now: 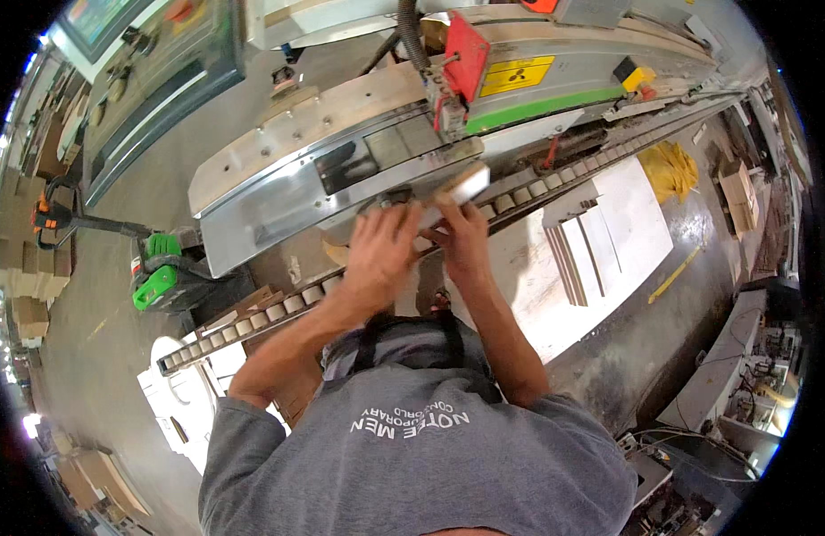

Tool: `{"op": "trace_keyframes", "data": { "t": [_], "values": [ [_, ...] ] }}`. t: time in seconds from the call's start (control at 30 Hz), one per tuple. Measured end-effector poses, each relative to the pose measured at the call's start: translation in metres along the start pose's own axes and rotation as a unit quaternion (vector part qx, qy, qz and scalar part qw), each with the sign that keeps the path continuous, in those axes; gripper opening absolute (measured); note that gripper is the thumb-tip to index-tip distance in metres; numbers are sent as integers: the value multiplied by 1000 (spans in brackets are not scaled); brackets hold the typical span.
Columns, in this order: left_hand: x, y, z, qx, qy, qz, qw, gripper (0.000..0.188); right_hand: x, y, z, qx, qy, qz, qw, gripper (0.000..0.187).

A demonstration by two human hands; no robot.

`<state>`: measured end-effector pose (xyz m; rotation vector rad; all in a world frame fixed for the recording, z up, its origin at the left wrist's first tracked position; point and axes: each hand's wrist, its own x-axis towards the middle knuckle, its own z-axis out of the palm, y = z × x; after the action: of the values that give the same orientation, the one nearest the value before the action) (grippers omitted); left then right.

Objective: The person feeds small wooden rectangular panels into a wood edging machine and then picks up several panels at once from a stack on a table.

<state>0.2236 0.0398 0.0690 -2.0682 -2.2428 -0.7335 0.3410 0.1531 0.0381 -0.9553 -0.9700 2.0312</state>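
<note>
Where the top of the view cuts it off, a long grey machine [600,55] loses its upper edge. A roller rail [275,312] runs before it, partly hidden behind the forearms [312,327]. The left hand [383,246] bends blurred fingers; whether they hold anything, I cannot tell. The right hand [464,237] pinches a pale piece [469,185] near the machine's front edge, its lower end covered.

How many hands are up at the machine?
2: left hand, blurred, by the metal table; right hand beside it, at the pale strip. No others show there.
</note>
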Motion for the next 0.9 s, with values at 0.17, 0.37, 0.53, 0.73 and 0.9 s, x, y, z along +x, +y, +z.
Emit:
{"op": "trace_keyframes", "data": {
  "t": [0.17, 0.37, 0.53, 0.73, 0.9],
  "values": [
    [-21, -122, -12, -33, 52, -16, 998, 61, 27, 51, 65, 46, -103, 45, 993, 38],
    [-30, -204, -16, 38, 84, 0, 996, 56, 33, 83, 121, -38, -162, 44, 985, 83],
    [-30, -204, -24, 65, 152, -32, 986, 38, 56, 105, 141, -68, -150, -7, 986, 88],
    [-50, -236, -24, 26, 172, -125, 977, 28, 64, 109, 160, -131, -178, -10, 975, 92],
    [-44, -239, -23, 9, 185, -106, 977, 24, 72, 113, 160, -140, -175, -35, 974, 71]
  ]
}}
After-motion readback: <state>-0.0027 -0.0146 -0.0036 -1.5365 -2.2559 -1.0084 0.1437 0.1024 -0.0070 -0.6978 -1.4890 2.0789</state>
